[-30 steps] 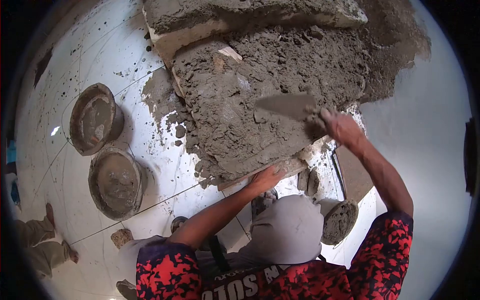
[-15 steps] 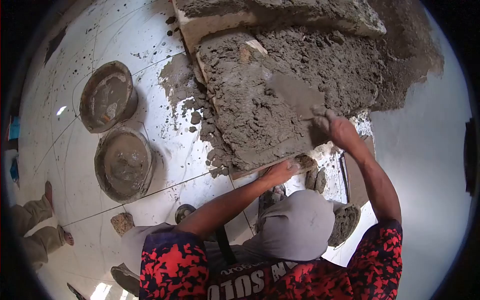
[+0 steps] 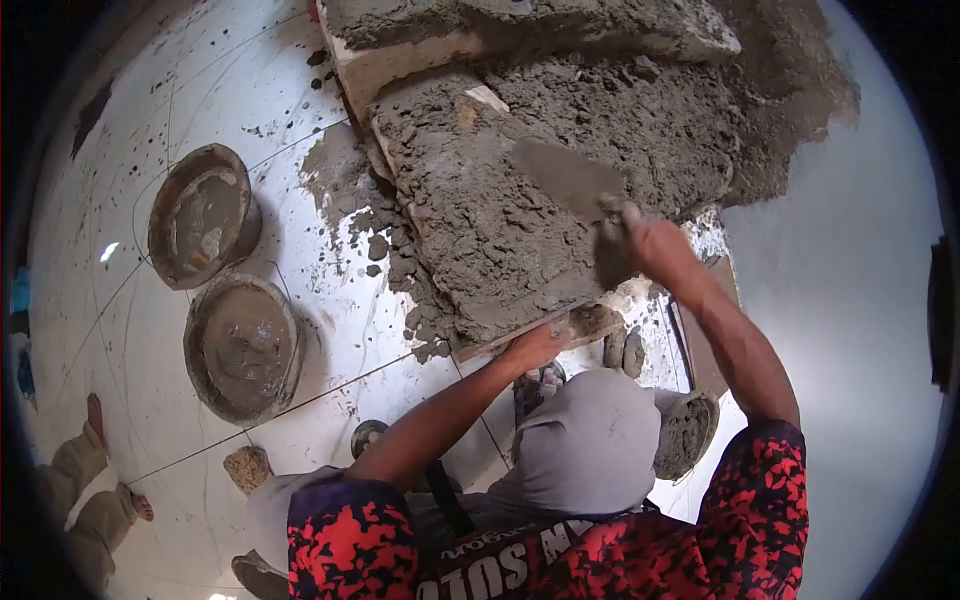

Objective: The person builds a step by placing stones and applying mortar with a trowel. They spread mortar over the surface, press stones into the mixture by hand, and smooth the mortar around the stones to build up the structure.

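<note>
My right hand [image 3: 660, 250] is closed around the handle of a pointed trowel [image 3: 568, 178], whose mortar-smeared blade lies low over the rough wet mortar [image 3: 480, 220] on a step. My left hand [image 3: 535, 348] is at the front edge of that step, against the narrow board [image 3: 475, 349] along its face. Its fingers are largely hidden, so their grip does not show. A small pale chip [image 3: 487, 98] sits in the mortar near the back. Behind it rises a higher step [image 3: 420, 58], also coated in mortar.
Two buckets [image 3: 205, 215] with wet grey mix stand on the white tiled floor at left. Mortar crumbs [image 3: 378, 247] lie beside the step. A rough lump [image 3: 247, 468] is near my knee, and a mortar-filled container [image 3: 686, 435] is at right. Another person's legs [image 3: 85, 480] show at far left.
The whole view has shifted slightly left. The trowel stays over the same part of the mortar with its blade turned a little, and my left hand remains at the front edge.
</note>
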Demonstrator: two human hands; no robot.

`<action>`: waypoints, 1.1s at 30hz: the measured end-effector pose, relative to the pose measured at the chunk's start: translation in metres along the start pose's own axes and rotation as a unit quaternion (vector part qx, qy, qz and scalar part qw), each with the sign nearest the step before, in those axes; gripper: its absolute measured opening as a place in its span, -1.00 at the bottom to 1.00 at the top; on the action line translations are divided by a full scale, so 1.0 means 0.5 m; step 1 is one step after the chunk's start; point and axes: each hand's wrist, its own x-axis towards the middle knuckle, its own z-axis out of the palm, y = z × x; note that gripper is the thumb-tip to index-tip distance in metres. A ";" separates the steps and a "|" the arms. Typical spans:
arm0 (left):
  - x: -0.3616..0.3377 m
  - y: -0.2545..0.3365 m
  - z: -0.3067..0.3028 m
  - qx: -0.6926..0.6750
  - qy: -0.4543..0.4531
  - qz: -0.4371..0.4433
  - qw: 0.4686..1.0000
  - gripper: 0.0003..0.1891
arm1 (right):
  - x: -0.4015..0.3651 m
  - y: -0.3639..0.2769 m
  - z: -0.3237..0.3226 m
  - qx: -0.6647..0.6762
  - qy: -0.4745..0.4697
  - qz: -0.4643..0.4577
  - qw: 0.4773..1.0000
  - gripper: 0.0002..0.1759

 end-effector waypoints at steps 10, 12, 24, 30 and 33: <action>-0.041 0.079 -0.033 0.016 -0.025 -0.055 0.998 -0.37 | -0.040 -0.082 0.016 0.044 0.006 0.010 0.999 -0.69; -0.030 0.050 -0.027 0.012 0.007 0.006 1.000 -0.35 | -0.009 -0.036 0.003 0.030 -0.026 0.047 0.998 -0.70; -0.023 0.039 -0.024 0.099 0.029 -0.020 0.994 -0.29 | -0.010 -0.103 -0.053 0.026 0.054 0.029 0.998 -0.64; -0.015 0.032 -0.020 0.080 0.027 -0.041 0.996 -0.30 | 0.106 -0.045 -0.060 -0.022 -0.056 0.018 0.998 -0.65; -0.039 0.061 -0.029 0.079 0.029 -0.044 0.995 -0.31 | 0.183 0.091 -0.011 -0.058 -0.025 0.036 0.997 -0.68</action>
